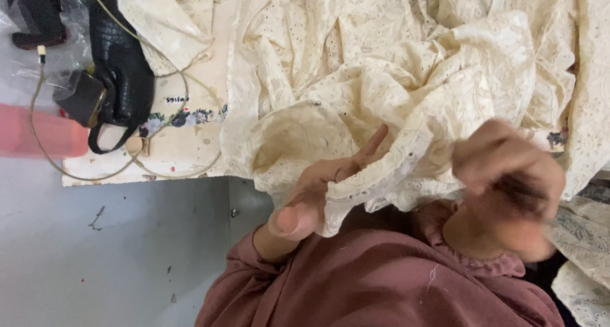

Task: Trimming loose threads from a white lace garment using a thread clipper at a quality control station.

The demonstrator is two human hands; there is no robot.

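At far left, black textured handbag (pixel 121 66) on pale desk (pixel 184 152), thin cream cable (pixel 44 143) looping round it, pink object (pixel 38 131) just beside desk edge. Below, grey floor (pixel 95 257). Further right, cream eyelet fabric (pixel 406 66) heaped across desk, one edge spilling over near side. Near centre, left hand (pixel 318 190) tucked under that hanging edge, fingers (pixel 372 143) spread, one pointing up against cloth, thumb out toward left, fabric draped over palm. Mauve sleeves (pixel 381 282) beneath both hands. At right, right hand (pixel 508 181) blurred, raised just beside fabric edge; cannot tell whether fingers pressed together or pinching cloth. At far right, more patterned pale cloth (pixel 581 251) low down.
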